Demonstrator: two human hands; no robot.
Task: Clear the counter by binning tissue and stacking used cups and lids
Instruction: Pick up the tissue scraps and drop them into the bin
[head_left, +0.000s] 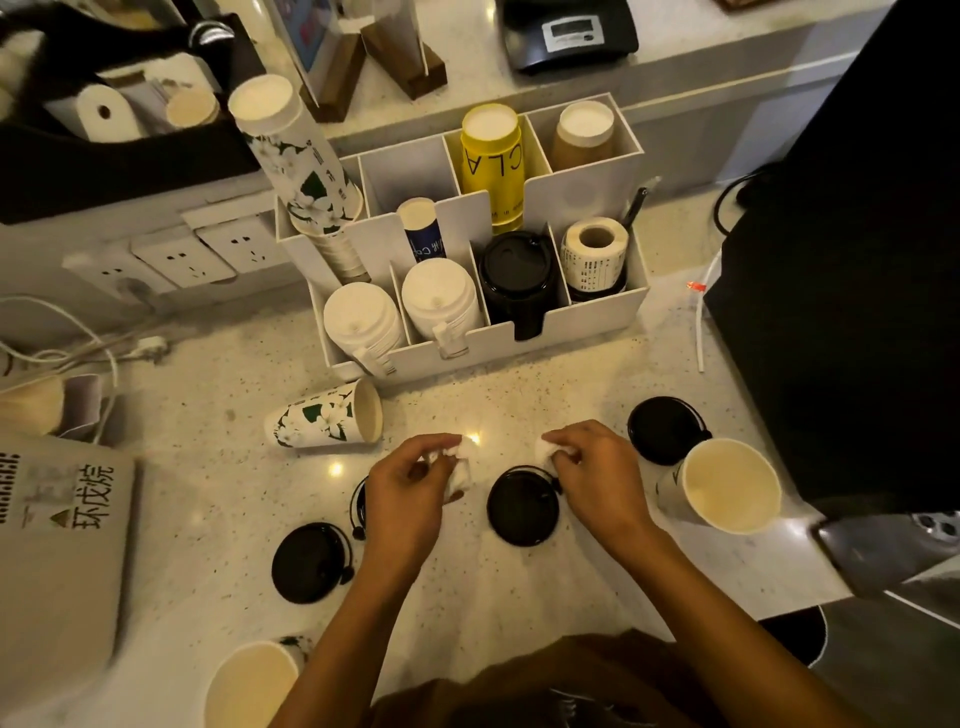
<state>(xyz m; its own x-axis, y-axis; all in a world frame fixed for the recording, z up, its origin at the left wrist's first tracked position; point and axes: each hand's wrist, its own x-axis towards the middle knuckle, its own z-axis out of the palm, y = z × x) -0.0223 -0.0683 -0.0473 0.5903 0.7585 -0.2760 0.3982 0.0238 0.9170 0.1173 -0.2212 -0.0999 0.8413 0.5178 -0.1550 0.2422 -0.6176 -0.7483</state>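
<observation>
My left hand (410, 480) is closed on crumpled white tissue (461, 470) above the counter's middle. My right hand (592, 467) pinches another white tissue wad (545, 451). Between them lies a black lid (522, 509). Another black lid (311, 564) lies front left, one (665, 428) sits right of my right hand, and a fourth (358, 506) is mostly hidden under my left hand. A floral paper cup (324, 415) lies on its side to the left. An open cup (727, 491) stands at the right, another (249, 686) at the front edge.
A white organiser (467, 353) with cup stacks, lid stacks and a label roll stands behind the work area. A cardboard box (57, 545) sits at the left. A large black machine (852, 260) rises at the right. Wall sockets and cables are at back left.
</observation>
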